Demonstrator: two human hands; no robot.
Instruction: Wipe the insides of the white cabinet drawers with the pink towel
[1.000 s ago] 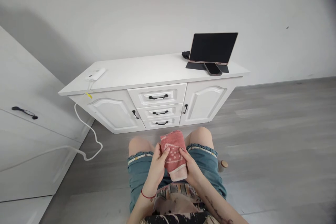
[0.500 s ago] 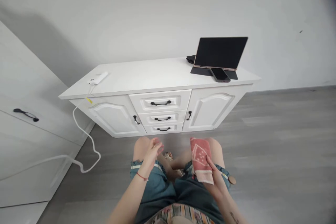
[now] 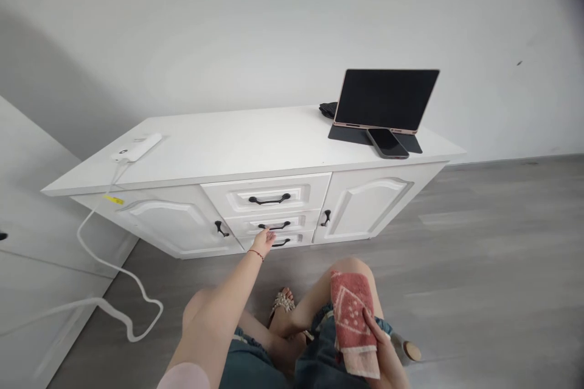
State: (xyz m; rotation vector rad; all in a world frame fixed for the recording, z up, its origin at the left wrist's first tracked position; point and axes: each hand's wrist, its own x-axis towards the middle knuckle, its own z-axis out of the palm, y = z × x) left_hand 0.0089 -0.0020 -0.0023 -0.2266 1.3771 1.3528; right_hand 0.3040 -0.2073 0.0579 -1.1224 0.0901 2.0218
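Centrally, a white cabinet [image 3: 237, 143] presents three closed drawers [image 3: 239, 199] in its front. It supports a propped tablet [image 3: 387, 99], screen dark. The folded red-and-pink cloth [image 3: 351, 310] is in the right hand [image 3: 383, 349], in front of the person; the thumb lies on the front face, the fingers pinching the cloth near its side edge. The left hand [image 3: 264, 241] is extended to the middle handle [image 3: 280, 226]; whether its fingers grip the handle cannot be determined.
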